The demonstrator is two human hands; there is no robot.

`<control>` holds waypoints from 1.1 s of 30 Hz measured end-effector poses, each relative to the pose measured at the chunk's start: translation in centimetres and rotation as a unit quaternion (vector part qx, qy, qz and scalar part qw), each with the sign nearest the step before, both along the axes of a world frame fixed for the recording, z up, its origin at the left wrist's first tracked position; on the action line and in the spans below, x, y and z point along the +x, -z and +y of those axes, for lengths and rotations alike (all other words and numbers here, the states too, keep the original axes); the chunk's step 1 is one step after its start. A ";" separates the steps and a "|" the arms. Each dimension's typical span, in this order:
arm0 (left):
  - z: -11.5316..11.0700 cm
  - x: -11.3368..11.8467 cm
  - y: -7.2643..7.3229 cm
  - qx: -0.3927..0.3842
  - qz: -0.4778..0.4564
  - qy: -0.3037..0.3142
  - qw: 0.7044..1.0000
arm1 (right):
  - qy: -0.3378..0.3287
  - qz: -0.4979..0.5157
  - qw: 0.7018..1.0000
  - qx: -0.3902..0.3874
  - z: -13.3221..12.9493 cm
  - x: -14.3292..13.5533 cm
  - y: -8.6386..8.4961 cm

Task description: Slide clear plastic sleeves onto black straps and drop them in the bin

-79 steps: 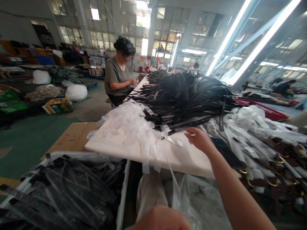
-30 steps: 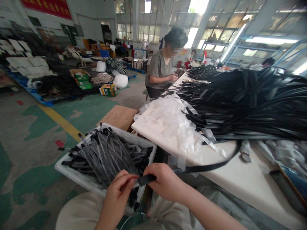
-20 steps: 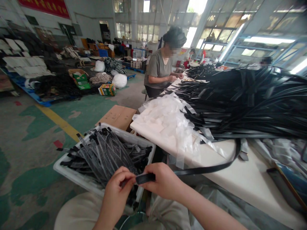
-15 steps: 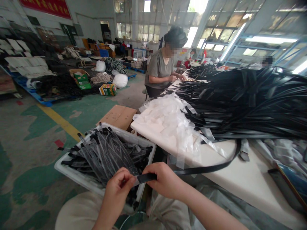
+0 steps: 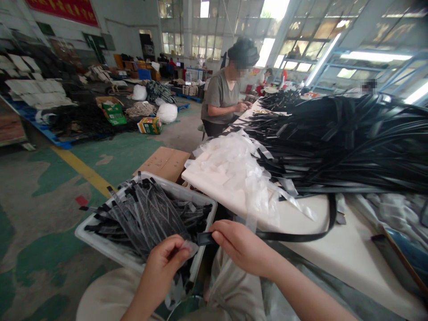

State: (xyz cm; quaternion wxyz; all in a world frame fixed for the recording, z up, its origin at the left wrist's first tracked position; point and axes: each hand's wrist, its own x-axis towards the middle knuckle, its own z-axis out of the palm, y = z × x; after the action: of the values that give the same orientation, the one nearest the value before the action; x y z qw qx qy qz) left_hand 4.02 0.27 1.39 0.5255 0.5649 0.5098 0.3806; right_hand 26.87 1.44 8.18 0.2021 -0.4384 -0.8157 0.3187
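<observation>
- The left hand pinched a piece of clear film between thumb and fingers.
- The right hand gripped a black strap close to its tip, which pointed left, just beside the film; whether they touched could not be told.
- Beyond the right hand, the strap ran right and curved away over the white table toward a heap of black straps.
- White plastic strips lay piled on the table's left corner.
- Near left stood a white bin full of dark strips.

A black strap is being held curved onto the tabletop, translucent film being pinched beside its tip.
</observation>
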 end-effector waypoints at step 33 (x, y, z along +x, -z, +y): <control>-0.7 -1.5 1.7 0.127 0.359 0.171 0.909 | -0.080 -0.258 0.963 -0.001 -0.9 0.3 1.1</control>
State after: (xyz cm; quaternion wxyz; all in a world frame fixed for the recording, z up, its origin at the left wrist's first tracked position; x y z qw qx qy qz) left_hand 2.48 -0.41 -0.30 0.2880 0.8037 0.5071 0.1185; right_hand 27.13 0.54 7.12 -0.0416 -0.4394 -0.8722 0.2110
